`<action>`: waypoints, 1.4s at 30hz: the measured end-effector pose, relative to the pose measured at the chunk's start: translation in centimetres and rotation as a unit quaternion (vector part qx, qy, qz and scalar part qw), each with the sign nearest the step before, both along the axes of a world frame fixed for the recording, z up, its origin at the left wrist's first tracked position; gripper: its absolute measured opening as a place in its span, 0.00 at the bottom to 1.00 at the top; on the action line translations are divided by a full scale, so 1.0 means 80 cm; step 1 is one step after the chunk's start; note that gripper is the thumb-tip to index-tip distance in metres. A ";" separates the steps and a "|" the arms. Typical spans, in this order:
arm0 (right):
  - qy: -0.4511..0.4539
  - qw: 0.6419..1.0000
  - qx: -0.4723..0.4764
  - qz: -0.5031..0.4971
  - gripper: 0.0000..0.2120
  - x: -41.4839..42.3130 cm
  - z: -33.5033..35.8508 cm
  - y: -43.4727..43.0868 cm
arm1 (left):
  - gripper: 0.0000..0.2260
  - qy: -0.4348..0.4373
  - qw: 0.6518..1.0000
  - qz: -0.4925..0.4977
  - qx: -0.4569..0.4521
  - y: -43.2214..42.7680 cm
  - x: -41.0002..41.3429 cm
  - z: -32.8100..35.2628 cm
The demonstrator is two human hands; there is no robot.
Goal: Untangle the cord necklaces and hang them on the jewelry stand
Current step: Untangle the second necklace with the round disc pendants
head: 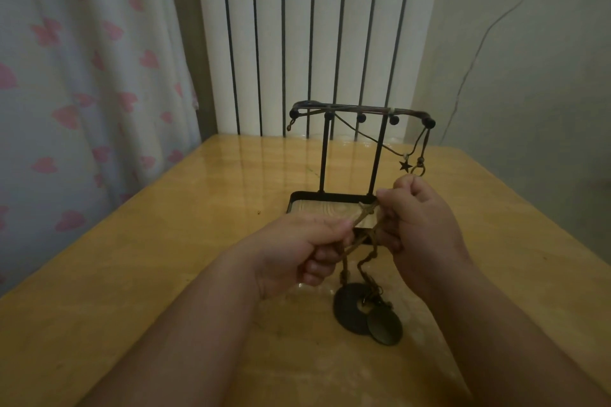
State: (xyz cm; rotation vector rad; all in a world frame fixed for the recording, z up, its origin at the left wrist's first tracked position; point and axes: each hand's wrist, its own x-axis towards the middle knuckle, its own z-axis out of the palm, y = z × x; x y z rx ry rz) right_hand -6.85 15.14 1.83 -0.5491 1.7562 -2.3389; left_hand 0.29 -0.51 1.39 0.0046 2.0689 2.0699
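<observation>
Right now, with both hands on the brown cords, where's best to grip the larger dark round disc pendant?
Pinch the larger dark round disc pendant at its bare left rim, coming from the left. The smaller round pendant overlaps its lower right edge, and the brown knotted cords drop onto its middle from above, so that side looks clearest.

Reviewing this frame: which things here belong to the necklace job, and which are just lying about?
Part of the job: tangled cords, gripped by left hand and right hand; disc pendants; jewelry stand; star necklace hanging on it.

Just there: table; heart-print curtain; radiator; wall cable.
</observation>
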 end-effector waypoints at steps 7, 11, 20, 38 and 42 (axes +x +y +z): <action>0.000 0.999 0.010 -0.046 0.12 0.000 0.001 0.001 | 0.14 0.021 0.997 0.027 -0.070 -0.006 -0.003 0.000; -0.023 0.998 -0.025 -0.050 0.12 -0.001 0.001 0.004 | 0.14 0.025 0.995 0.072 -0.070 -0.011 -0.004 -0.001; 0.169 0.934 0.277 -0.147 0.08 -0.004 -0.006 0.004 | 0.11 0.077 0.974 0.172 -0.123 -0.008 -0.004 -0.003; 0.184 0.938 0.291 -0.043 0.09 0.004 -0.005 -0.007 | 0.10 0.063 0.977 0.121 -0.164 -0.003 -0.002 0.000; 0.122 0.965 0.224 -0.054 0.09 0.005 -0.002 -0.006 | 0.09 0.051 0.975 0.109 -0.184 -0.002 -0.004 0.000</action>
